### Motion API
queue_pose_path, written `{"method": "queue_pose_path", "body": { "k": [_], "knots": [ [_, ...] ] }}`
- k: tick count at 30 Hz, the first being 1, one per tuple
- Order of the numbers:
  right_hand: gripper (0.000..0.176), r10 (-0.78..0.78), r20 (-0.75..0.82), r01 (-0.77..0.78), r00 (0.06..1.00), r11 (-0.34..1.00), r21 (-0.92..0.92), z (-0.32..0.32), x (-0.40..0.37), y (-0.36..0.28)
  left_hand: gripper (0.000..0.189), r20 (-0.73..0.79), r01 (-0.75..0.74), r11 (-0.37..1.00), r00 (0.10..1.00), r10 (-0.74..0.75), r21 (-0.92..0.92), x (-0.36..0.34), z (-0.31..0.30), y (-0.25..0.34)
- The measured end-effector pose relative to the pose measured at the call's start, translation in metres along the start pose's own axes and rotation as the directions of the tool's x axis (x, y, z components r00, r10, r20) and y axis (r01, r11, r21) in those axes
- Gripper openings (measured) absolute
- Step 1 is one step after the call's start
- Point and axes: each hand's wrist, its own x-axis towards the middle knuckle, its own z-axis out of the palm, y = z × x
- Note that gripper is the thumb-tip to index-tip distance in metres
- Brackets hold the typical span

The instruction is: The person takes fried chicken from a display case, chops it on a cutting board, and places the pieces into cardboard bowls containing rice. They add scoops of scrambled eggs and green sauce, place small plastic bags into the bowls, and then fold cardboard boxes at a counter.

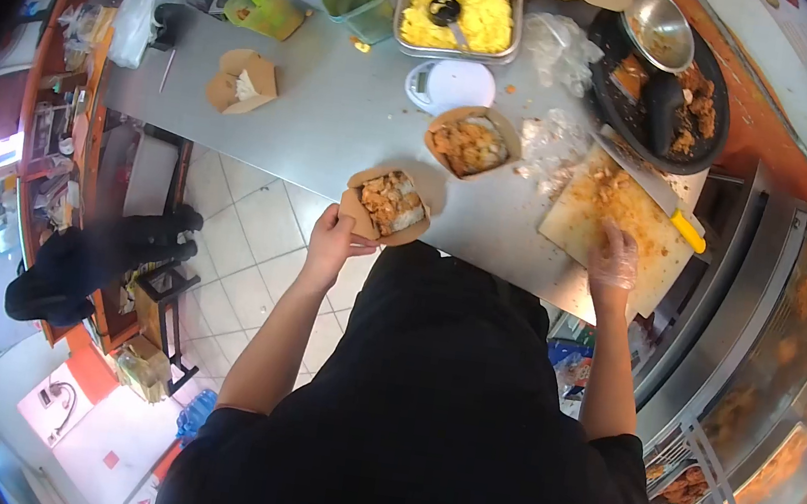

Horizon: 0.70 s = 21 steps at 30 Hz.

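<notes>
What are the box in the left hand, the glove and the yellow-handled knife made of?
Box: probably cardboard; matte, brown, with stiff folded sides. Glove on the right hand: likely thin, shiny plastic, being see-through and wrinkled. Knife: the grey, smooth-looking blade seems metal; its bright yellow handle may be plastic.

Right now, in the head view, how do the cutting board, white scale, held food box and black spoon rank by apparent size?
1. Cutting board
2. Held food box and white scale: too close to rank; the box may be nearer the camera
3. Black spoon
</notes>
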Motion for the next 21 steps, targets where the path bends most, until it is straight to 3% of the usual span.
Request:
{"method": "queue_pose_path", "body": {
  "k": [2,4,5,6,8,9,10,11,12,13,14,15,16,17,20,21],
  "knots": [
    [0.031,0.004,-0.001,-0.004,1.0,1.0,-0.016,0.012,-0.001,-0.005,0.023,0.015,-0.033,0.999,0.999,0.033,-0.043,0.023,-0.014,0.016],
    [0.031,0.243,-0.126,-0.231,0.962,0.968,0.102,0.018,0.005,-0.022,0.032,0.117,-0.095,0.989,0.987,0.108,-0.116,0.05,-0.023,0.035],
    [0.028,0.343,-0.178,-0.317,0.922,0.935,0.161,0.022,0.01,-0.03,0.034,0.135,-0.051,0.991,0.989,0.068,-0.122,0.058,-0.027,0.048],
    [0.028,0.338,-0.193,-0.312,0.921,0.938,0.151,0.023,0.012,-0.033,0.034,0.149,-0.054,0.99,0.986,0.074,-0.133,0.066,-0.039,0.059],
    [0.028,0.021,-0.463,-0.093,0.886,0.987,-0.134,0.018,0.013,-0.033,0.03,0.089,-0.326,0.926,0.945,0.314,0.191,0.088,-0.084,0.083],
    [0.028,0.028,-0.484,-0.112,0.875,0.983,-0.146,0.015,0.01,-0.042,0.029,-0.077,-0.551,0.701,0.759,0.646,0.453,0.134,-0.122,0.059],
    [0.028,0.175,-0.516,-0.252,0.838,0.964,-0.082,0.01,0.005,-0.052,0.032,-0.189,-0.575,0.603,0.619,0.763,0.552,0.127,-0.142,0.093],
    [0.028,0.32,-0.546,-0.39,0.775,0.921,-0.015,0.003,-0.002,-0.062,0.037,-0.332,-0.504,0.611,0.537,0.776,0.611,0.133,-0.166,0.117],
    [0.028,0.364,-0.569,-0.478,0.738,0.876,-0.059,0.002,-0.007,-0.07,0.045,-0.404,-0.506,0.559,0.39,0.828,0.657,0.178,-0.214,0.115],
    [0.03,0.44,-0.556,-0.459,0.705,0.881,0.116,0.012,-0.017,-0.051,0.062,-0.488,-0.465,0.697,0.5,0.715,0.546,0.194,-0.236,0.135],
    [0.029,0.516,-0.443,-0.402,0.734,0.854,0.329,0.018,-0.035,-0.037,0.072,-0.515,-0.271,0.711,0.531,0.673,0.649,0.231,-0.267,0.139],
    [0.026,0.602,-0.335,-0.375,0.725,0.752,0.541,0.026,-0.049,-0.032,0.072,-0.484,-0.301,0.708,0.558,0.674,0.639,0.24,-0.267,0.147],
    [0.031,0.684,-0.312,-0.482,0.659,0.703,0.523,0.031,-0.057,-0.036,0.074,-0.4,-0.271,0.839,0.782,0.478,0.472,0.239,-0.266,0.162],
    [0.031,0.706,-0.31,-0.508,0.637,0.687,0.52,0.04,-0.066,-0.029,0.075,-0.255,-0.171,0.934,0.932,0.256,0.312,0.243,-0.266,0.171],
    [0.032,0.63,-0.345,-0.65,0.696,0.756,0.069,0.025,-0.065,-0.058,0.066,-0.187,-0.169,0.915,0.95,0.25,0.366,0.283,-0.276,0.158],
    [0.032,0.629,-0.345,-0.649,0.697,0.758,0.07,0.018,-0.059,-0.067,0.066,-0.188,-0.171,0.915,0.949,0.252,0.365,0.291,-0.281,0.149]
  ]
}}
